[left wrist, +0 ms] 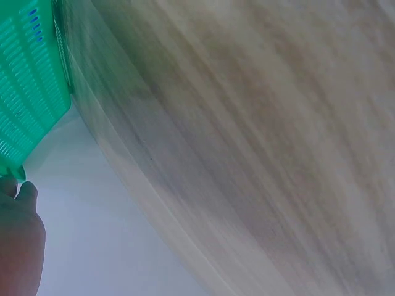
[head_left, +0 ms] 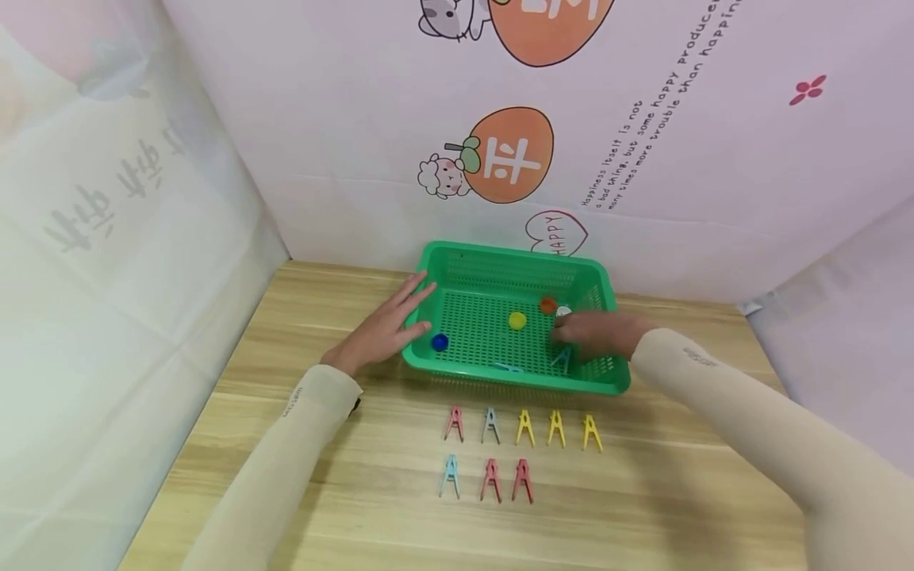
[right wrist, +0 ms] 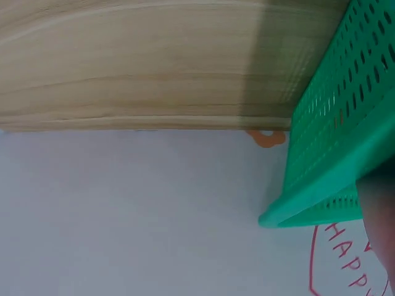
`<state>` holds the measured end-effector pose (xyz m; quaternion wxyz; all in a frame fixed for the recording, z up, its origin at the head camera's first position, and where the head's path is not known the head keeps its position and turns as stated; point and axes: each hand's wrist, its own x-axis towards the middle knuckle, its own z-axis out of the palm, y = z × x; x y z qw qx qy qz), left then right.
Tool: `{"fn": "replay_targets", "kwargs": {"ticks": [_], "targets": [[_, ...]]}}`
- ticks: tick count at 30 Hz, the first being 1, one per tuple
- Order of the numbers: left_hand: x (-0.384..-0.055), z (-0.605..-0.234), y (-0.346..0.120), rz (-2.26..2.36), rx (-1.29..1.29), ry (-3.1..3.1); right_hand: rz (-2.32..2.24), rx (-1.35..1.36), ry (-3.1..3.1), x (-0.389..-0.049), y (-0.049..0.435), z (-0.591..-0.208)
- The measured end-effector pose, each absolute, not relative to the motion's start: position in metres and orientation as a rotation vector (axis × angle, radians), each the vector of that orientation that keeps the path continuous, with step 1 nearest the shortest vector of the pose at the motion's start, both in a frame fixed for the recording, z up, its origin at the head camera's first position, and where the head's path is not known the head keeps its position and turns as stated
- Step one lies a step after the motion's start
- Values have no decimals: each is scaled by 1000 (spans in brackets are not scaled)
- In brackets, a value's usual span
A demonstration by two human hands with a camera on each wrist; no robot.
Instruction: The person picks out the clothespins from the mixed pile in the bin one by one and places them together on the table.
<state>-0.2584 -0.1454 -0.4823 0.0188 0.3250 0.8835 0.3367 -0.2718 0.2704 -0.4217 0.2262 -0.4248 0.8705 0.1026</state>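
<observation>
A green plastic basket [head_left: 514, 379] stands near the back wall. My left hand [head_left: 385, 325] rests at its left rim, fingers spread and fairly straight. Inside the basket on the right, my right hand [head_left: 596, 333] reaches down with fingertips partly hidden. Just below those fingers is a blue clothespin [head_left: 562, 359]; whether they pinch anything cannot be seen. Another light blue clothespin [head_left: 508, 367] lies by the front wall. The basket also holds a dark blue cap [head_left: 439, 342], a yellow cap [head_left: 517, 320], an orange cap [head_left: 547, 305] and a white cap [head_left: 563, 311].
In front of the basket, clothespins lie in two rows on the wooden table [head_left: 371, 492]. The farther row has a pink clothespin [head_left: 455, 423], a grey-blue one and three yellow ones. Nearer are a light blue clothespin [head_left: 450, 476] and two red ones. Printed sheets line the walls.
</observation>
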Motion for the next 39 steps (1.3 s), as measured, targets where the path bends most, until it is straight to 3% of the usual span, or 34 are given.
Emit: {"fn": "replay_targets", "kwargs": {"ticks": [14,26,39], "targets": [[-257,-487,-141,1068,1023,2721,441,-1438,2529,-279,241,-437],[-264,-485,-147,1046,1013,2739,-51,-811,2553,-283,238,-427],[-263,-487,-146,1060,1017,2742,-180,-781,2501,-280,243,-448]]}}
